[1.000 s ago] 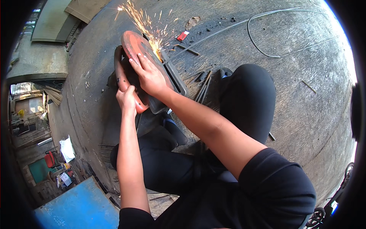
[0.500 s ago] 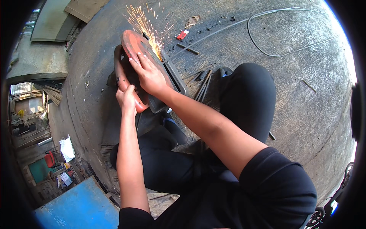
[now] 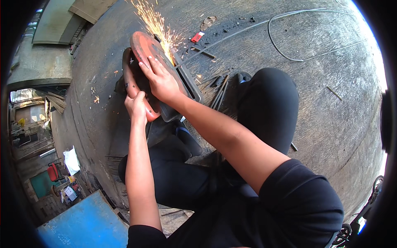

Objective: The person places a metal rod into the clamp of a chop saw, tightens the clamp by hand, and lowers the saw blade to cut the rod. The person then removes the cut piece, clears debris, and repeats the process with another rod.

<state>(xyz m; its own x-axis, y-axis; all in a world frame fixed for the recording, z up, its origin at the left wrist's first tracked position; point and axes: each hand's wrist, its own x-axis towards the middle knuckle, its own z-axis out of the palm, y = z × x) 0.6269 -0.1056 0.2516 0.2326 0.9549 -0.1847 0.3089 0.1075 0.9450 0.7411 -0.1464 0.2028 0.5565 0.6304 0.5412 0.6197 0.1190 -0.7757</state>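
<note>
On the floor ahead of me stands a cut-off saw with a red-orange blade guard (image 3: 142,41) and a dark base (image 3: 193,91). My left hand (image 3: 136,106) is wrapped round its orange loop handle (image 3: 131,80). My right hand (image 3: 163,84) lies flat on the guard, fingers stretched out along it. A long thin metal rod (image 3: 231,36) runs from the right into the saw beside the guard. Bright sparks (image 3: 159,33) spray up and away from that spot. The guard and my right hand hide the cutting disc.
Several short cut rods (image 3: 220,97) lie between the saw and my bent right knee (image 3: 271,97). Beyond are a red packet (image 3: 197,37), a crumpled brown scrap (image 3: 207,22) and another short rod (image 3: 203,52). A blue panel (image 3: 84,223) is at lower left.
The spark spray has grown thicker, and a few sparks now show on the floor left of the saw. Both hands keep their places, with barely any movement of the saw.
</note>
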